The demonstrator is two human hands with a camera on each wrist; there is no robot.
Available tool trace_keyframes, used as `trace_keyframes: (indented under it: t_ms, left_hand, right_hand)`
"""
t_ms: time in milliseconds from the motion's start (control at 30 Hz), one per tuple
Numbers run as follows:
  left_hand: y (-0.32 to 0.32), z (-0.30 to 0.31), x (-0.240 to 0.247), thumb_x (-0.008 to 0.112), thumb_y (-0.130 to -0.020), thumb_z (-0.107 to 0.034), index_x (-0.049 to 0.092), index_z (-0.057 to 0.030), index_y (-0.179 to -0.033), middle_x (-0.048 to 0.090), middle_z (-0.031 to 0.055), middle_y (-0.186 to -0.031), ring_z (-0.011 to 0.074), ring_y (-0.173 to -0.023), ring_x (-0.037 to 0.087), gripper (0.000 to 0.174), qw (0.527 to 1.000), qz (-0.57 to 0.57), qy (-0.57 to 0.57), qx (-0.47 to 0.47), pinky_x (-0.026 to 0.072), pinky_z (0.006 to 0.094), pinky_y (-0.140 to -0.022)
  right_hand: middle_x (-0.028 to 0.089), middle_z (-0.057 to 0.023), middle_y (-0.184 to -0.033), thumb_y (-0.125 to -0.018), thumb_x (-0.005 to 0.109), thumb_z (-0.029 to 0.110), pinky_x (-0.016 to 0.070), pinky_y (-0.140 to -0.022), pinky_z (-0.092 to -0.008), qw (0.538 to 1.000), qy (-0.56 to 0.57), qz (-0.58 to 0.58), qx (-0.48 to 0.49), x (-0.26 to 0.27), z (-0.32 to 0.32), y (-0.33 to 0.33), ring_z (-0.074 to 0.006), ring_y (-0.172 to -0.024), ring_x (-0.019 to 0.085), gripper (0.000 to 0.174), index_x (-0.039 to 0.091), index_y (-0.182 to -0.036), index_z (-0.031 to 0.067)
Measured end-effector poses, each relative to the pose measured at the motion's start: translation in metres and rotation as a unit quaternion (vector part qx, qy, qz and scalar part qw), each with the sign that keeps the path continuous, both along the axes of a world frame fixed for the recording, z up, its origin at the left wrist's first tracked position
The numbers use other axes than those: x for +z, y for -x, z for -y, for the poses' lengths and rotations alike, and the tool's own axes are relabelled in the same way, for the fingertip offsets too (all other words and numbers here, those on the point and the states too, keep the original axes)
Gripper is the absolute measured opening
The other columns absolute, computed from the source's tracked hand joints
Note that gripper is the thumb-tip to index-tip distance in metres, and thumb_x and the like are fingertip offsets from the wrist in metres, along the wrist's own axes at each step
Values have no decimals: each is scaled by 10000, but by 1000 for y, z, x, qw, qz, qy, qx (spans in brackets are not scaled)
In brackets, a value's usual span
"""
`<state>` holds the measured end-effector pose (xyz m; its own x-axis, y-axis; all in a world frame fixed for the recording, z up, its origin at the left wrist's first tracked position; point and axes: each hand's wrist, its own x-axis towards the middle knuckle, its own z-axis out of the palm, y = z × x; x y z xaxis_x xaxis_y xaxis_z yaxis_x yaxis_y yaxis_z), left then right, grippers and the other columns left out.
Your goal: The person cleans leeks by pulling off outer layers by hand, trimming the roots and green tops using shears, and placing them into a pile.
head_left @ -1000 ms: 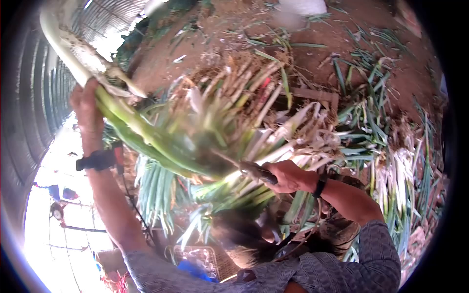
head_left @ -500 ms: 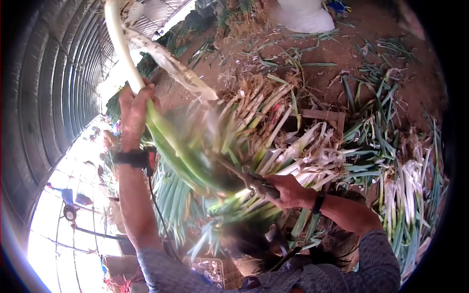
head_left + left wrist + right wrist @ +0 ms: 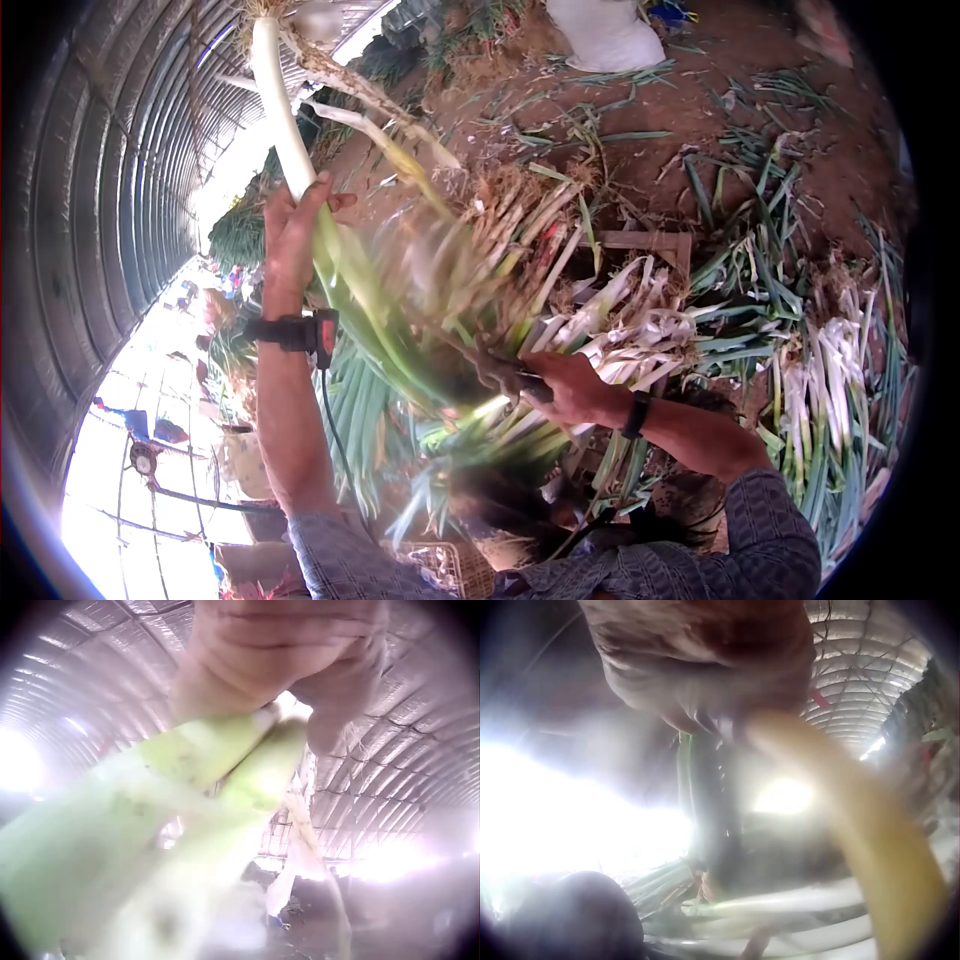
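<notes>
My left hand (image 3: 292, 235) grips a large leek (image 3: 280, 115) around its stalk, roots upward and green leaves slanting down right. Loose strips of outer skin (image 3: 365, 90) hang from its root end. My right hand (image 3: 578, 390) holds an air blow gun (image 3: 492, 368) by its dark grip, the slim nozzle pointing at the leek's leaves, which are blurred there. In the right wrist view a yellow hose (image 3: 885, 847) runs down from that hand. The left wrist view shows the green stalk (image 3: 135, 825) close below the palm.
Under my hands lies a heap of leeks with roots (image 3: 530, 205) at the far side and white stems (image 3: 620, 320). Another bunch (image 3: 835, 360) lies at the right. Leaf scraps litter the brown soil (image 3: 640, 150). A white sack (image 3: 605, 35) stands behind; a basket (image 3: 465, 570) is near my body.
My left hand and the leek have come rightward in the view, which has itself shifted. Another skin strip now hangs away from the stalk. The right hand keeps hold of the air gun, nearly in place.
</notes>
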<state>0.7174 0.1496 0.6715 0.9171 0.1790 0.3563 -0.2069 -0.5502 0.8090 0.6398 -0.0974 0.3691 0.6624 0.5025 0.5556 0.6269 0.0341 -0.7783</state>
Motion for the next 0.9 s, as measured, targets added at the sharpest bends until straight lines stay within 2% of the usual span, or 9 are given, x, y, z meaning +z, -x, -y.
trace_keyframes:
  t_ms: [233, 400, 500, 533, 600, 633, 733, 833, 900]
  left_hand:
    - [-15, 10, -14, 734, -891, -231, 580, -10, -1018, 631, 46, -816, 166, -691, 679, 298, 993, 71, -74, 60, 523, 277, -494]
    - [0, 6, -2, 701, -907, -215, 574, 1, -1046, 615, 39, -748, 116, -598, 622, 286, 964, 69, -182, 181, 487, 254, -481]
    - [18, -7, 20, 682, -924, -195, 551, 26, -1165, 669, 61, -746, 151, -625, 641, 353, 940, 106, -275, 169, 532, 279, -532]
    - [14, -39, 30, 671, -929, -180, 559, 18, -1169, 668, 64, -746, 157, -606, 638, 331, 971, 155, -170, 60, 528, 271, -518]
    - [25, -27, 45, 656, -935, -158, 567, 8, -1182, 676, 86, -762, 182, -601, 650, 311, 951, 171, -244, 80, 539, 288, -528]
    - [45, 16, 66, 651, -936, -151, 567, 5, -1190, 686, 104, -778, 202, -614, 665, 311, 874, 133, -422, 200, 553, 312, -552]
    - [43, 10, 75, 668, -904, -117, 546, 19, -1169, 700, 204, -838, 253, -666, 702, 322, 800, 248, -542, 70, 561, 357, -578]
    - [46, 14, 48, 690, -893, -136, 537, 14, -1198, 691, 204, -807, 266, -673, 703, 373, 823, 73, -549, 128, 568, 363, -557]
    - [41, -7, 12, 739, -825, -79, 548, -1, -1190, 685, 210, -827, 266, -645, 694, 420, 754, 109, -644, 63, 575, 344, -499]
  right_hand:
    - [655, -123, -848, -758, 767, 162, 530, -628, -397, 998, -22, 39, -37, -10, -8, -5, -314, -737, 665, 365, 613, -1077, 76]
    - [661, -145, -871, -788, 750, 173, 535, -641, -398, 998, 17, -53, 40, -10, 0, -2, -316, -756, 672, 324, 625, -1078, 96]
    - [670, -152, -899, -803, 746, 190, 542, -666, -390, 994, 83, -35, 65, -14, -2, -2, -315, -773, 676, 324, 634, -1097, 111]
    - [673, -154, -909, -807, 745, 196, 545, -675, -387, 989, 122, -34, 78, -17, -2, 5, -314, -778, 677, 328, 637, -1105, 116]
    - [689, -129, -935, -838, 712, 162, 557, -705, -366, 981, 116, -33, 154, -20, -7, 16, -271, -790, 687, 314, 645, -1142, 119]
    - [694, -121, -941, -845, 700, 138, 563, -712, -358, 976, 103, -35, 191, -28, -13, 19, -256, -792, 690, 309, 646, -1149, 112]
    - [712, -58, -968, -915, 639, 62, 583, -709, -269, 964, 76, -22, 252, -35, -21, 34, -164, -804, 694, 248, 666, -1154, 121]
    - [714, -31, -950, -919, 647, 96, 581, -695, -269, 953, 98, -35, 285, -42, -19, 41, -152, -810, 693, 217, 674, -1131, 133]
    - [708, -23, -934, -908, 668, 131, 580, -690, -289, 949, 118, -35, 289, -33, -14, 42, -160, -811, 691, 211, 674, -1119, 141]
